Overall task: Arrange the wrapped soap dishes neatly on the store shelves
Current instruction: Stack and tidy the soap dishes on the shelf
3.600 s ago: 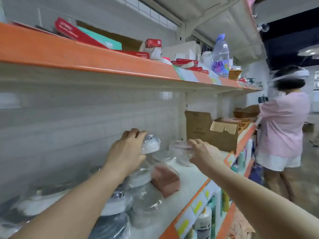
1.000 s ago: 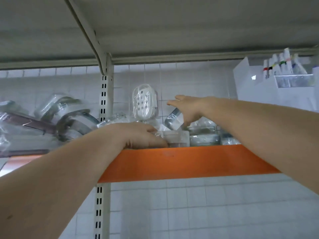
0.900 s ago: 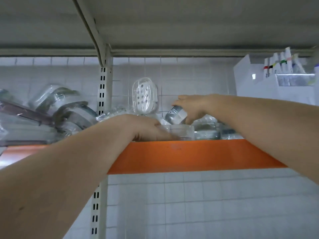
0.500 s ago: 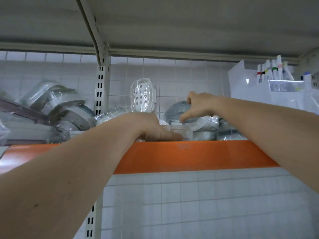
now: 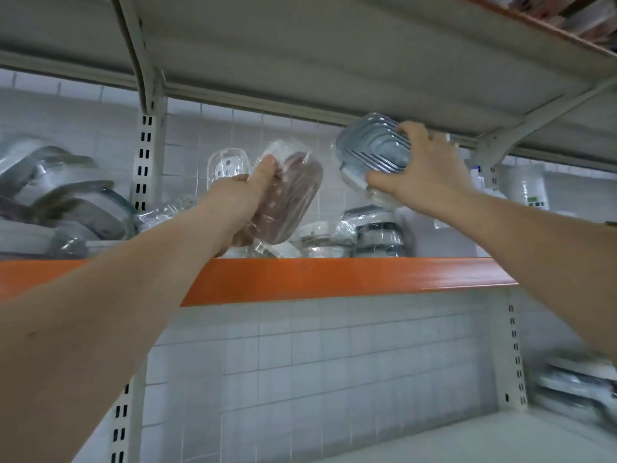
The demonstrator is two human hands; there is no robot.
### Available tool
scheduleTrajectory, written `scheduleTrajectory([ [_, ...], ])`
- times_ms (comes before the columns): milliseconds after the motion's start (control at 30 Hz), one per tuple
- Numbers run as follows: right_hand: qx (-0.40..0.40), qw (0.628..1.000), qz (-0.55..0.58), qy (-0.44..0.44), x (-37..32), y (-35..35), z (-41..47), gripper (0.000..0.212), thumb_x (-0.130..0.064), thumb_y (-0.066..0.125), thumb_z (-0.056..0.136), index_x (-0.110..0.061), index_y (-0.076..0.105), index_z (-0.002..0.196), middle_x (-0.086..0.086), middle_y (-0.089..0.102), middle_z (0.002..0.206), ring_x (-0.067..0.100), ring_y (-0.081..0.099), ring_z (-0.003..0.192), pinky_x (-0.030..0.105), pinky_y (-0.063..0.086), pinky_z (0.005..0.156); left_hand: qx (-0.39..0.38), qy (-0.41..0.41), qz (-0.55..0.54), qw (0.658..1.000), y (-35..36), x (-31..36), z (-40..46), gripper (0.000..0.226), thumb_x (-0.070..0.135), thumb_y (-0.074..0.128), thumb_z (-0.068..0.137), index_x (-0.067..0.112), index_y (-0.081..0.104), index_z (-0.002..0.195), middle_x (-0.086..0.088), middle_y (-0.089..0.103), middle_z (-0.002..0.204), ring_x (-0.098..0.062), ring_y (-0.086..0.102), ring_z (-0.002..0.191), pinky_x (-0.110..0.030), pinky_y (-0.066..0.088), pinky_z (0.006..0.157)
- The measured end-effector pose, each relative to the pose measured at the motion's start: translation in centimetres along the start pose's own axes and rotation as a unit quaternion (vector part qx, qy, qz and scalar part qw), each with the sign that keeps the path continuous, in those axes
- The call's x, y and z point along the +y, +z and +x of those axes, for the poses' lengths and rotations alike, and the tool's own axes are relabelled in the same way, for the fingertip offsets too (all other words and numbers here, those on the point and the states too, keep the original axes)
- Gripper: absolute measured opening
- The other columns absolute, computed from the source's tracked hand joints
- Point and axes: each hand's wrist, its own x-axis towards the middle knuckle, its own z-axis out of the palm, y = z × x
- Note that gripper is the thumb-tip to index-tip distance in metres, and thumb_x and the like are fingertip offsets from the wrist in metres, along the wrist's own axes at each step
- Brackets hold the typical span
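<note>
My left hand grips a brown wrapped soap dish, tilted up above the orange-edged shelf. My right hand holds a grey-blue wrapped soap dish high up, close under the shelf above. A white wrapped dish stands on end against the tiled wall behind my left hand. More wrapped dishes lie in a low pile on the shelf between my arms.
Wrapped grey dishes are heaped on the shelf left of the slotted upright. A white container stands at the shelf's right end. Blurred wrapped items lie on the lower shelf at right.
Both hands have lifted off the shelf: the left now holds up a brown dish, the right has raised the grey-blue dish toward the shelf above. The camera has shifted left and down.
</note>
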Motion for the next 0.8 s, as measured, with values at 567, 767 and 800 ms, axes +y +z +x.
scheduleTrajectory([
  [567,0.083,0.976,0.073,0.185,13.5,-14.3,-9.5,0.063,-0.047,0.061,0.081,-0.032,0.036,0.136,0.001,0.044,0.125,0.012,0.041,0.103,0.020,0.031,0.078,-0.286,-0.045,-0.312,0.905,16.9,8.4,-10.5,0.055,0.069,0.037,0.086,0.022,0.065,0.093,-0.002,0.067,0.083,-0.024,0.068,0.073,-0.043,0.059,0.065],
  [767,0.033,0.968,0.004,0.249,25.8,-20.5,-15.2,0.063,-0.046,0.061,0.082,-0.033,0.033,0.137,0.003,0.040,0.136,0.020,0.041,0.119,0.032,0.034,0.099,-0.378,-0.128,-0.332,0.855,31.4,9.1,-17.0,0.055,0.069,0.036,0.086,0.022,0.063,0.078,-0.002,0.061,0.071,-0.023,0.060,0.068,-0.038,0.055,0.070],
  [800,0.022,0.965,-0.001,0.260,28.1,-21.2,-15.9,0.064,-0.046,0.061,0.082,-0.033,0.033,0.138,0.002,0.039,0.138,0.021,0.040,0.122,0.033,0.033,0.101,-0.389,-0.146,-0.339,0.844,33.9,9.1,-18.0,0.054,0.068,0.037,0.086,0.022,0.063,0.081,-0.002,0.061,0.073,-0.024,0.060,0.068,-0.039,0.056,0.071],
])
